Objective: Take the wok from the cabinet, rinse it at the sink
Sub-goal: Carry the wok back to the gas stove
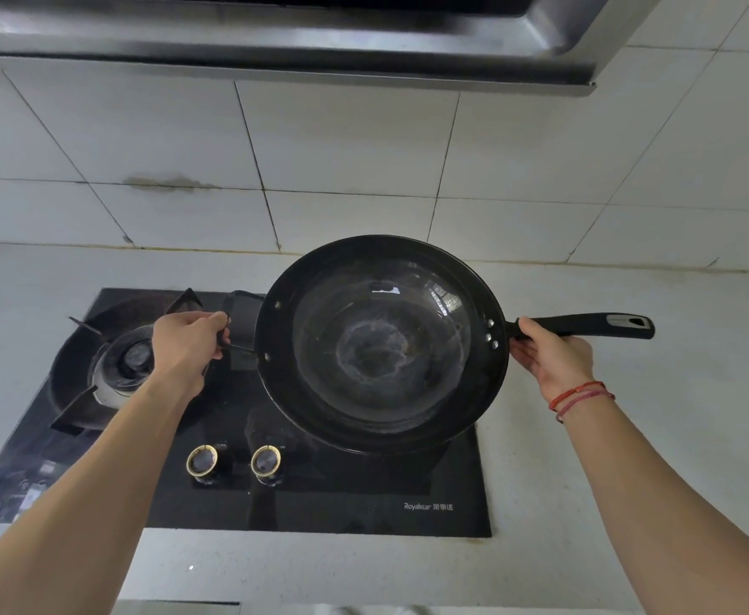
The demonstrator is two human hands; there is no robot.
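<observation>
A black wok (381, 344) with a wet, shiny inside is over the right side of a black glass gas hob (319, 499). Whether it rests on the hob or hangs just above it I cannot tell. My left hand (188, 344) grips the small loop handle on the wok's left rim. At the base of the long black handle (585, 326), my right hand (552, 355) curls round from below. Neither the sink nor the cabinet is in view.
The left burner (131, 355) with its black pan support is uncovered. Two brass-ringed knobs (235, 461) sit at the hob's front. A steel range hood (319, 42) hangs overhead. White tiled wall behind, pale countertop (630, 437) to the right.
</observation>
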